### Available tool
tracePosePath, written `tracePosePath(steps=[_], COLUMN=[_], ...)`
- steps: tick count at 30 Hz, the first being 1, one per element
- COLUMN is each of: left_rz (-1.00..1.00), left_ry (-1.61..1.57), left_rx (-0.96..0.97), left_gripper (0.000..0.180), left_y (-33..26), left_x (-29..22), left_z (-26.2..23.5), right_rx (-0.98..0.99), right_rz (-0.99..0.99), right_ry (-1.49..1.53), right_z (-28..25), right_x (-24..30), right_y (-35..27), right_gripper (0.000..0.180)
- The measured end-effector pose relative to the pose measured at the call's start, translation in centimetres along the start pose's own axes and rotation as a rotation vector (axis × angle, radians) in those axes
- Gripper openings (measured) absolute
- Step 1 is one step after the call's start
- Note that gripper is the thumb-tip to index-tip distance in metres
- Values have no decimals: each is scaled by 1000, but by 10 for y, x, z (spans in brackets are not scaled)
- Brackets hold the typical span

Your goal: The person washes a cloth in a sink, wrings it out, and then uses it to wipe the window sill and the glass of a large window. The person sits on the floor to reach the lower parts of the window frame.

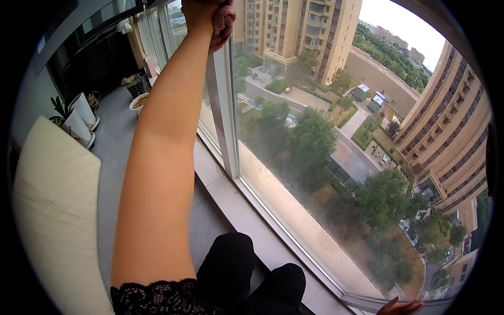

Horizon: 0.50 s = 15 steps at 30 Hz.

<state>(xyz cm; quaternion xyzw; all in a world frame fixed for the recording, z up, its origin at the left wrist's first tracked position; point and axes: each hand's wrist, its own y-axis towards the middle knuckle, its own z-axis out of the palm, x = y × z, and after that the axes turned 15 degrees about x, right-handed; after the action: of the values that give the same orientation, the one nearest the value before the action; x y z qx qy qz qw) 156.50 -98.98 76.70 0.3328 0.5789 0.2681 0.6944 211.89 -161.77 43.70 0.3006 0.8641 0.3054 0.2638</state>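
Note:
My left arm reaches far up and forward, and my left hand [198, 7] is at the top edge of the view, partly cut off. It is closed on a dusty-pink cloth [224, 25], which hangs at the upright window frame [219, 100]. At the lower right, my right hand [400, 306] rests by the bottom frame of the large window pane [294, 142]. Its fingers are stretched out with nothing seen in them; the palm is mostly below the picture's edge. The glass looks hazy in places.
A low sill [241, 210] runs along the window beside my black-clad knees [231, 262]. To the left stands a cream padded piece of furniture [58, 210]. Further off are white planters [81, 118], a round pot [138, 103] and a dark screen [97, 68]. Buildings and trees lie outside, far below.

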Motion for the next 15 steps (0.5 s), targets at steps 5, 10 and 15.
tracePosePath(steps=[5,10,15], left_rz=[163,84,-37], left_ry=[837,-229,386], left_rx=[-262,-260,-275], left_gripper=[42,13,12], left_y=[-50,-198,-326], left_x=[103,202,290], left_z=[-49,-58,-69], right_rx=[-17,-37,-150], right_rz=[36,42,-84], right_ry=[-9,-21,-112], right_z=[5,1,3], right_x=[1,21,56], right_y=[-4,4,0], right_gripper=[86,82,75])
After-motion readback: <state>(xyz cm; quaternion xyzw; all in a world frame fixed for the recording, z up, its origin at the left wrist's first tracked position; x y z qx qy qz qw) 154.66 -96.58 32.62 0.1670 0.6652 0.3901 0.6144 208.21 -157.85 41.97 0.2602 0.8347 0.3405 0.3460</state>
